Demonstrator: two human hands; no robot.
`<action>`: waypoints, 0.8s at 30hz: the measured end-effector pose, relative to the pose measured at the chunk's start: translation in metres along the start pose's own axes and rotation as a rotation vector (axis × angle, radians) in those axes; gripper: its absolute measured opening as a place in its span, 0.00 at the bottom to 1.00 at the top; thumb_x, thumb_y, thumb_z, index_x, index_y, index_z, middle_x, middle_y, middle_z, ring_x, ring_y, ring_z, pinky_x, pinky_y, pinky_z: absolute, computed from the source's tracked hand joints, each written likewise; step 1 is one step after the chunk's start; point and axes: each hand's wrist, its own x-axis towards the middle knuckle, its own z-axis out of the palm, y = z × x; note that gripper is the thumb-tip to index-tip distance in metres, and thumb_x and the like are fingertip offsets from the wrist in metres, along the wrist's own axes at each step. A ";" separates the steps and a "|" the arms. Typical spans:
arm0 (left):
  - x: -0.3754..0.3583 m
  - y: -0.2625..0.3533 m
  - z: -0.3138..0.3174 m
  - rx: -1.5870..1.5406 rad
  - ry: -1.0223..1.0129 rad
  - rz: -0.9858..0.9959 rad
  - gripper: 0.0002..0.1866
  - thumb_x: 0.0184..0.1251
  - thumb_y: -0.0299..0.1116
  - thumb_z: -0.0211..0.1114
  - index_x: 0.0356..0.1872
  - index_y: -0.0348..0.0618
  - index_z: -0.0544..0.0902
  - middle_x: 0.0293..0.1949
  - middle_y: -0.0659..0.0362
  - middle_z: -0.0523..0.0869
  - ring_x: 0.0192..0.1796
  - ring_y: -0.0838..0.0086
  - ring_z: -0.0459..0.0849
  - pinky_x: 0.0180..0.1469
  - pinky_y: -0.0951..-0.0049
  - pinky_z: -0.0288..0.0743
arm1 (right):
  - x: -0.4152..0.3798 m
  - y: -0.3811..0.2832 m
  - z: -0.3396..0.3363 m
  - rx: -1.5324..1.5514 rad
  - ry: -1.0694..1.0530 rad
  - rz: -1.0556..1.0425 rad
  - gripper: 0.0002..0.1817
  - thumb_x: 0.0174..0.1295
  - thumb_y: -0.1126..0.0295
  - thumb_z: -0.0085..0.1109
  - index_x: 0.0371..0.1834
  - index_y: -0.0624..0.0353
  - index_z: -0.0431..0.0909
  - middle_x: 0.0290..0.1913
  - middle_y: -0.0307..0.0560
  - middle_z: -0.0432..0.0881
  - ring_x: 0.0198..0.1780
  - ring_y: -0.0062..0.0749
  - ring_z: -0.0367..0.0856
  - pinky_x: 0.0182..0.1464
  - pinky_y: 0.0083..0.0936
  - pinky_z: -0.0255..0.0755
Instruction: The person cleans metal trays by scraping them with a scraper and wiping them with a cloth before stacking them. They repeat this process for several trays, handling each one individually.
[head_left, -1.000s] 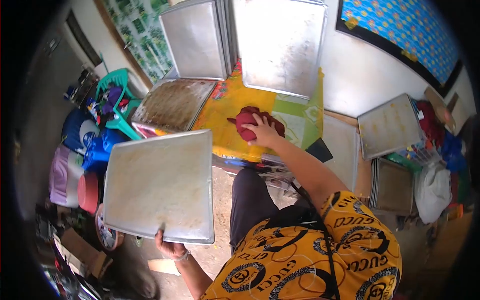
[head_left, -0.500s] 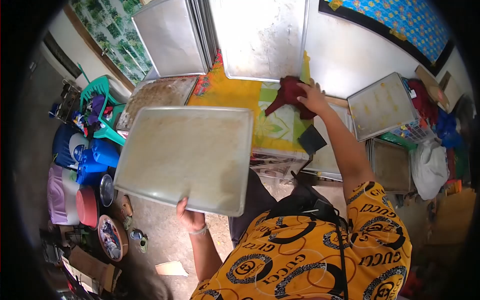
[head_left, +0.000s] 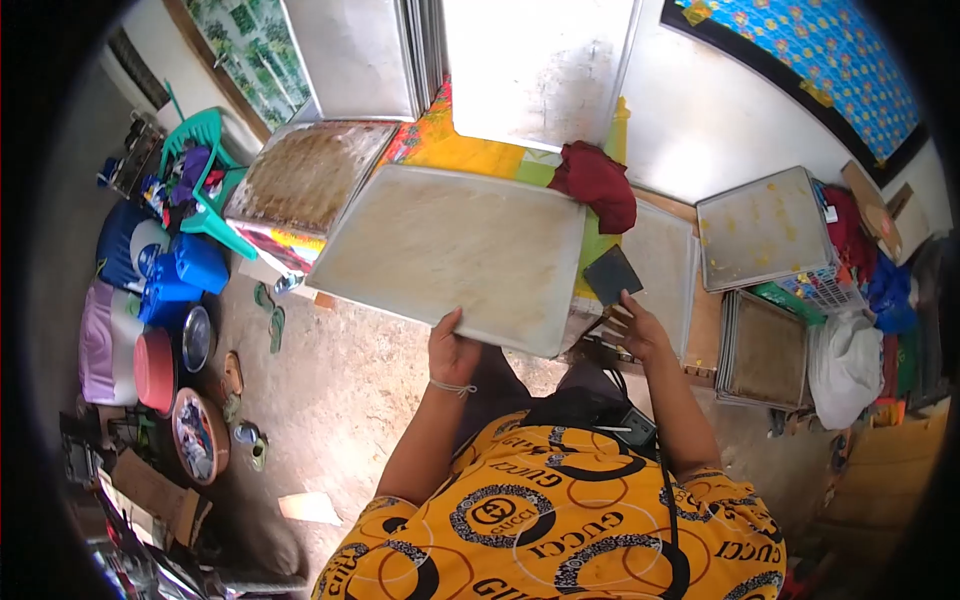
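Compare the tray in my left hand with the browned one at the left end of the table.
Color: the held tray is mostly pale tan; the browned tray has dark brown patches.
Support: the left hand grips the held tray's near edge; no hand touches the browned tray.
Both are rectangular with raised rims.

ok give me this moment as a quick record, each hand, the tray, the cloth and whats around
left hand: grips near edge of flat grey metal tray
right hand: fingers spread beside small dark square pad; contact unclear
tray: held partly over yellow-and-green covered table
cloth: crumpled dark red cloth, beyond tray's right side
behind: upright silver metal trays
far left: green plastic chair
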 end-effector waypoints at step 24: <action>-0.033 -0.032 -0.035 0.230 -0.423 -0.416 0.30 0.67 0.32 0.56 0.68 0.41 0.57 0.61 0.48 0.72 0.64 0.51 0.71 0.64 0.52 0.67 | -0.134 -0.065 0.076 -0.627 0.029 -0.743 0.13 0.62 0.68 0.59 0.48 0.59 0.77 0.43 0.44 0.82 0.42 0.30 0.80 0.36 0.31 0.78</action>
